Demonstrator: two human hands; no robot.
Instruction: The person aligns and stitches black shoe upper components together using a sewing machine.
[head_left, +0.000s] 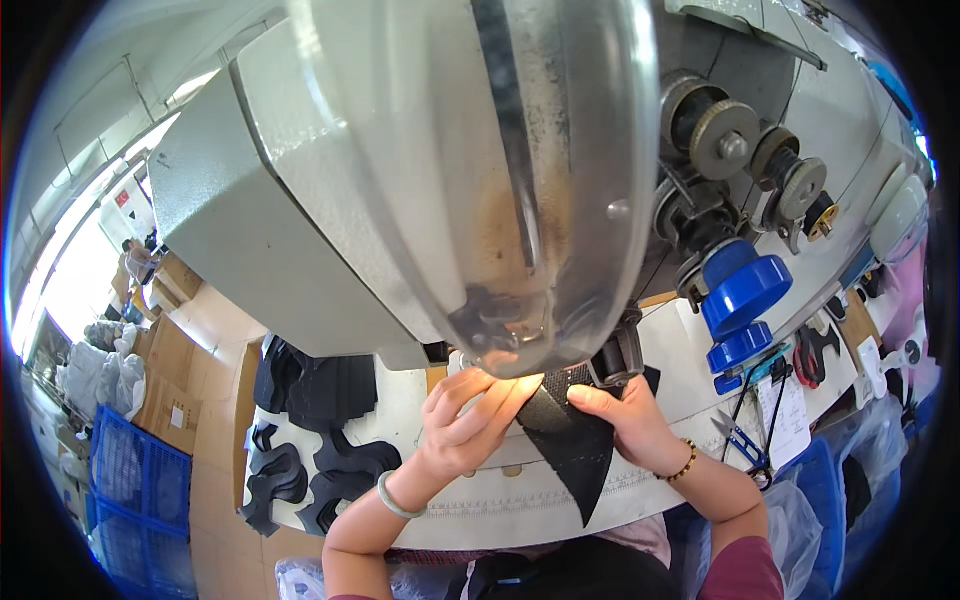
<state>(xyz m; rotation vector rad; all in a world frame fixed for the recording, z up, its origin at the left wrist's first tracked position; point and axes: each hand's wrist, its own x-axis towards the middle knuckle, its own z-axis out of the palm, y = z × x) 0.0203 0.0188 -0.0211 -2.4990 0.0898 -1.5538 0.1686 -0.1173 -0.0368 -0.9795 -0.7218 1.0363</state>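
A black, pointed piece of material (575, 455) with a textured patch on its upper part lies beneath the head of a sewing machine (370, 190), its tip pointing toward me. My left hand (468, 418), a pale bangle at the wrist, pinches the piece's left edge close to the lit stitching spot. On the other side, my right hand (632, 425) grips the right edge, thumb on top and fingers underneath. The needle area is hidden behind a clear curved shield (560, 180) in front of the machine head.
Stacked black cut pieces (330, 390) and curved black pieces (275, 475) lie left on the white table. At right are blue-handled scissors (745, 440), red-handled cutters (808, 355) and a paper slip (785, 415). Blue crates (140, 490) and cardboard boxes (165, 375) stand beyond the left edge.
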